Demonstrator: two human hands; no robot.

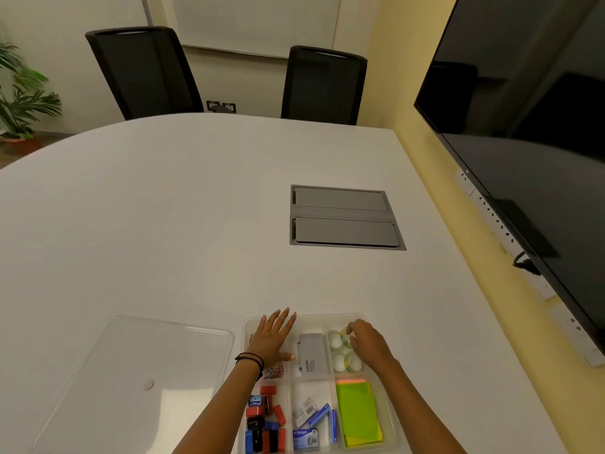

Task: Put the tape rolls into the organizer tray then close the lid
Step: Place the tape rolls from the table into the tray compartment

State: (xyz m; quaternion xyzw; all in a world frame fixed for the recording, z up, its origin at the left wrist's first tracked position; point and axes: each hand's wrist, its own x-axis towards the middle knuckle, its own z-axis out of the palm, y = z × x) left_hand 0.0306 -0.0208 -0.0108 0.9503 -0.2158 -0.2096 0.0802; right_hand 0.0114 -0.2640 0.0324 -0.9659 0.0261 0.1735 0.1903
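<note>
A clear organizer tray (327, 317) sits at the near edge of the white table. Its far right compartment holds several clear tape rolls (340, 360). My right hand (368, 342) reaches into that compartment, fingertips pinched on one tape roll (344, 337) at the back. My left hand (273, 337) lies flat with spread fingers over the tray's far left part. The clear lid (131, 371) lies flat on the table to the left of the tray.
The tray also holds a grey box (312, 355), sticky notes (358, 411), staple boxes (311, 421), red, blue and black sharpeners (265, 421). A grey cable hatch (343, 217) is set into the table. Two black chairs stand behind; a large screen hangs at right.
</note>
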